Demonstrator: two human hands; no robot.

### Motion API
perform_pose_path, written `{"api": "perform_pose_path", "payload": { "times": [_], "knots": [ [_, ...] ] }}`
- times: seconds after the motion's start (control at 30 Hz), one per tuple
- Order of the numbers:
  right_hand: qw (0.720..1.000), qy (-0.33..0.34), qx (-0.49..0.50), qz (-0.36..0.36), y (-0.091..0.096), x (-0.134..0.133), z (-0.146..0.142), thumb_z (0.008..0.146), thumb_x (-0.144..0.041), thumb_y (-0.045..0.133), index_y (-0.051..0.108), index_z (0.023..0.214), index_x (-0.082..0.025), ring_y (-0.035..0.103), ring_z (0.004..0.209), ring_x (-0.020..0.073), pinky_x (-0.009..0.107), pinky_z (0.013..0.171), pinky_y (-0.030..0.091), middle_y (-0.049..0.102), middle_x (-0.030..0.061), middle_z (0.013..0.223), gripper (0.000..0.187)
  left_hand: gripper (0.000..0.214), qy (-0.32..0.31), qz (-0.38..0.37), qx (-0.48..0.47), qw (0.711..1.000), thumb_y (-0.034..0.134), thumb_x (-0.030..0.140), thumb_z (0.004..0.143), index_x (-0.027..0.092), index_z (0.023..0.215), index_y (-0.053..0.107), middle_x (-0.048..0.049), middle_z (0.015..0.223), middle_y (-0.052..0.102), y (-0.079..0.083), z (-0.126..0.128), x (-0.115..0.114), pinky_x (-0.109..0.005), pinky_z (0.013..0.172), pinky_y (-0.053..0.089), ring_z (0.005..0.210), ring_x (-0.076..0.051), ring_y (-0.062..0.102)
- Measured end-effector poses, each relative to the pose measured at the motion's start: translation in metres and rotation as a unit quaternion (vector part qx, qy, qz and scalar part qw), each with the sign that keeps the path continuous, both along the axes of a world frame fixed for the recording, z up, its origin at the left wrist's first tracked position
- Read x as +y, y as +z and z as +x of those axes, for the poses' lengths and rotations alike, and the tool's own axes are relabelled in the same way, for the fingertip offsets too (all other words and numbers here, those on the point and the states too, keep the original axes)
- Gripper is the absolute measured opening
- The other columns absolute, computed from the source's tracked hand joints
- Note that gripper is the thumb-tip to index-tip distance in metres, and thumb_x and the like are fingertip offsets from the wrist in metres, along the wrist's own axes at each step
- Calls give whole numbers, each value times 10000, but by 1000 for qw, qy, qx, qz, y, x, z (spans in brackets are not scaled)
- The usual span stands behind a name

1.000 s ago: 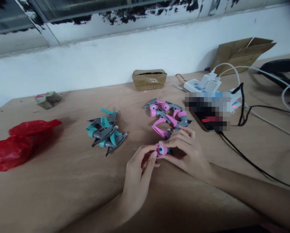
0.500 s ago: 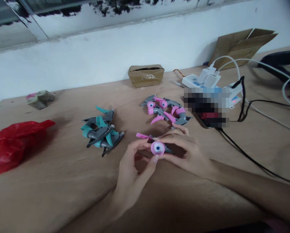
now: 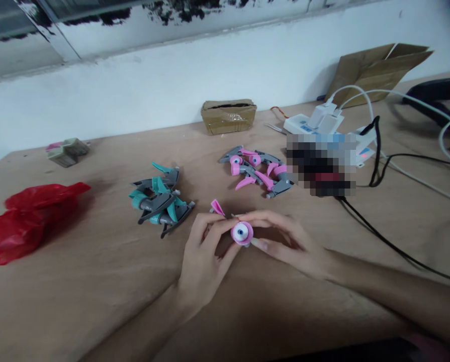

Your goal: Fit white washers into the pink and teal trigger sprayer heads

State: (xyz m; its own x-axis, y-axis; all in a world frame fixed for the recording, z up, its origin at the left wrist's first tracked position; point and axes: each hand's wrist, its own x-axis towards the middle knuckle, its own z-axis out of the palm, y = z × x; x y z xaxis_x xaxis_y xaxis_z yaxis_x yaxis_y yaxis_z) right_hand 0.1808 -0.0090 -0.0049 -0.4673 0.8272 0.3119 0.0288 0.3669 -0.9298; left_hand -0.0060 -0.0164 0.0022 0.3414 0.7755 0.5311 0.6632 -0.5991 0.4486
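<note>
Both hands hold one pink and grey spray trigger head just above the wooden table. Its round pink collar with a blue centre faces me. My left hand pinches it from the left, fingers curled around it. My right hand grips it from the right, fingers wrapped over its top. A pink lever tip sticks out behind my left fingers. A pile of pink and grey trigger heads lies behind my hands. A pile of teal and grey trigger heads lies to the left.
A red plastic bag lies at the left edge. A small cardboard box stands by the wall, a larger open carton at the back right. A white power strip with plugs and black cable lies to the right.
The trigger head has turned in my hands and sits slightly lower and nearer; its pink lever now points up behind my left fingers. The view has shifted a little.
</note>
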Motion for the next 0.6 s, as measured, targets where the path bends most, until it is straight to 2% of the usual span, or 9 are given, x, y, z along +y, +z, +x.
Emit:
{"api": "perform_pose_path", "payload": {
  "times": [0.13,0.27,0.47,0.6],
  "knots": [
    [999,-35,-20,8,-4,-1,0,824,-204,567,515,1137,-237,607,1038,166,341,912,485,647,34,1103,318,246,-12,65,29,997,619,123,792,216,1015,576,-34,947,518,0,-1,1,-306,731,488,846,-162,540],
    [997,-54,-49,21,-8,1,1,789,-214,613,516,1092,-237,627,972,160,334,890,494,657,16,1036,319,273,-34,55,42,997,601,100,799,218,1044,583,-32,945,521,0,1,1,-295,706,485,847,-157,530],
    [997,45,-57,-27,1,14,11,778,-257,643,517,1058,-212,640,918,135,297,858,517,658,19,984,310,261,-76,26,34,996,594,152,827,234,1074,585,-22,927,528,-2,0,4,-271,676,478,827,-143,514],
    [996,53,-58,-37,4,17,13,771,-269,651,527,1044,-213,646,898,132,280,821,528,660,13,972,306,270,-95,27,50,994,574,169,847,228,1111,571,-28,929,544,-4,-2,6,-274,688,478,816,-140,506]
  ]
}}
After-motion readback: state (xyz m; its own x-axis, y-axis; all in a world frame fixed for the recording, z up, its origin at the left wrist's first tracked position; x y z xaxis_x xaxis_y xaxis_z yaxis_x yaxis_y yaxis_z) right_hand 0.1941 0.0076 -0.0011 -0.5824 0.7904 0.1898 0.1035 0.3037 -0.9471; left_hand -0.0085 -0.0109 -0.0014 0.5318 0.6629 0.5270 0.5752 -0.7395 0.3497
